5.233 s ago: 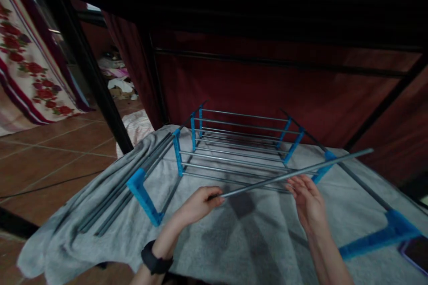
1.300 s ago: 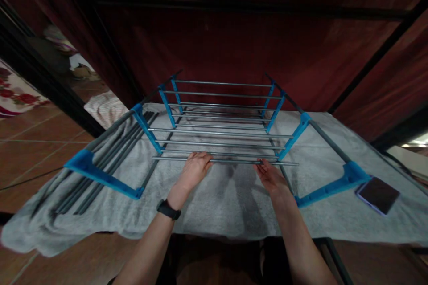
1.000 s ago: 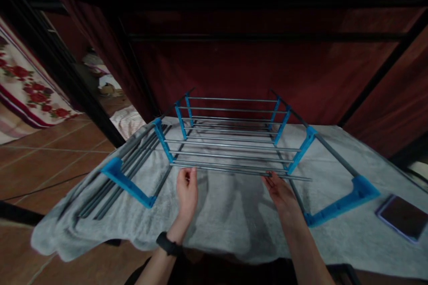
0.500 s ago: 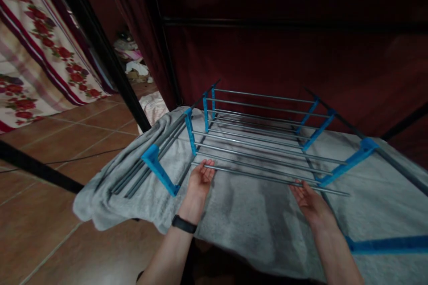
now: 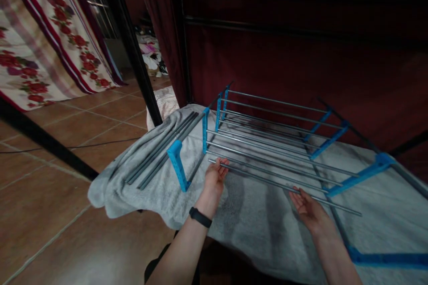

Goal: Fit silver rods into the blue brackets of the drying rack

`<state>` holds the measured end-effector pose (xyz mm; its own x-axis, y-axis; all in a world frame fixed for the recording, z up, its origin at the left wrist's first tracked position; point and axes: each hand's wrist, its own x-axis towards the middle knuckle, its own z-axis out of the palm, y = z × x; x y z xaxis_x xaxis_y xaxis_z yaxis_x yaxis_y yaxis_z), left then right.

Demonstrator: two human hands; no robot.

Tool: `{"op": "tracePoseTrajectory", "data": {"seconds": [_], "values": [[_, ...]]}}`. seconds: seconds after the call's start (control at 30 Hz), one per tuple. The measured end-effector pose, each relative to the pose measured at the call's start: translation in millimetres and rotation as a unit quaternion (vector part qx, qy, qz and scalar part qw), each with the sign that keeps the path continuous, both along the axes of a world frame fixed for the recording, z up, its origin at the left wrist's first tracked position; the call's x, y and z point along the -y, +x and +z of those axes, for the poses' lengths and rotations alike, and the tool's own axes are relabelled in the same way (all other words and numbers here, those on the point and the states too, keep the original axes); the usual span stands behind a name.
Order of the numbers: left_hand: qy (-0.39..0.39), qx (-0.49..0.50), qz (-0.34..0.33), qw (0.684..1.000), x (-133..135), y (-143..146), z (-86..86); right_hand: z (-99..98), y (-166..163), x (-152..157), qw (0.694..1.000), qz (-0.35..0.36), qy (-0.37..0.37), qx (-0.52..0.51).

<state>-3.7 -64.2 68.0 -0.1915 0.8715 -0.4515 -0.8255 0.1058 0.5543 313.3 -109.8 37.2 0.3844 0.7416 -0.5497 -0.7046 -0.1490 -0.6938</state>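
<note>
A partly built rack (image 5: 267, 138) of grey rods and blue plastic brackets lies on a grey towel (image 5: 261, 231). One loose grey rod (image 5: 267, 181) runs along its near edge, from left to right. My left hand (image 5: 216, 177), with a black band on the wrist, has its fingers curled on the rod's left end, close to a blue bracket (image 5: 177, 167). My right hand (image 5: 307, 208) lies palm up under the rod's right half, with its fingers spread and the fingertips at the rod.
Several spare grey rods (image 5: 160, 148) lie on the towel's left part. Another blue bar (image 5: 388, 259) lies at the lower right. A dark red cloth wall (image 5: 284, 62) stands behind, with a black post (image 5: 132, 49), a floral curtain (image 5: 40, 53) and a tiled floor (image 5: 50, 213) on the left.
The view has swung left. The rod, held aloft at first, now lies along the rack's near edge. My left hand has shifted to its left end. The phone has left the view.
</note>
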Motion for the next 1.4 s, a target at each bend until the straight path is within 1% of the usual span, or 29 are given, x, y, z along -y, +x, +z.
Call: {"op": "tracePoseTrajectory", "data": {"seconds": [0.1, 0.17, 0.23, 0.3, 0.4, 0.5, 0.6, 0.7, 0.8, 0.93, 1.0, 1.1, 1.27, 1.4], "values": [[-0.014, 0.001, 0.030, 0.999, -5, -4, 2.2, 1.1, -1, -1, 1.000, 0.015, 0.009, 0.014], [-0.018, 0.007, 0.031, 0.999, -7, -6, 3.8, -3.0, 1, 1, 0.999, 0.021, 0.022, 0.019], [-0.015, 0.013, 0.026, 0.999, -8, -8, 4.9, -12.0, 4, 5, 0.999, 0.021, 0.024, 0.010], [-0.014, 0.019, 0.019, 1.000, -7, -8, 5.2, -23.8, 8, 7, 1.000, 0.015, 0.009, -0.014], [-0.033, 0.021, 0.018, 0.999, -6, -9, 5.0, -38.5, 14, 4, 1.000, -0.004, -0.005, -0.027], [-0.056, 0.011, 0.028, 0.998, -9, -10, 5.1, -45.6, 19, -3, 1.000, -0.011, 0.020, 0.012], [-0.051, 0.006, 0.039, 0.998, -12, -10, 5.1, -48.9, 22, -6, 0.999, -0.009, 0.035, 0.028], [-0.025, 0.008, 0.056, 0.998, -13, -10, 4.6, -50.7, 22, -5, 0.999, -0.008, 0.038, 0.019], [-0.008, 0.009, 0.062, 0.998, -13, -9, 4.0, -48.2, 23, -4, 0.999, -0.010, 0.031, 0.006], [-0.008, 0.012, 0.069, 0.998, -13, -5, 3.6, -40.1, 29, -5, 1.000, -0.015, -0.001, -0.018], [-0.014, 0.015, 0.066, 0.998, -14, -3, 3.5, -37.3, 32, -5, 0.999, -0.030, -0.008, -0.023], [-0.014, 0.014, 0.057, 0.998, -15, -3, 2.9, -37.0, 35, -4, 0.999, -0.043, 0.001, -0.016], [-0.010, 0.006, 0.051, 0.999, -17, -8, 2.1, -40.9, 35, 0, 0.999, -0.014, 0.030, 0.005], [-0.018, 0.004, 0.044, 0.999, -16, -8, 3.3, -40.5, 31, -1, 0.999, -0.021, 0.035, 0.020]]}}
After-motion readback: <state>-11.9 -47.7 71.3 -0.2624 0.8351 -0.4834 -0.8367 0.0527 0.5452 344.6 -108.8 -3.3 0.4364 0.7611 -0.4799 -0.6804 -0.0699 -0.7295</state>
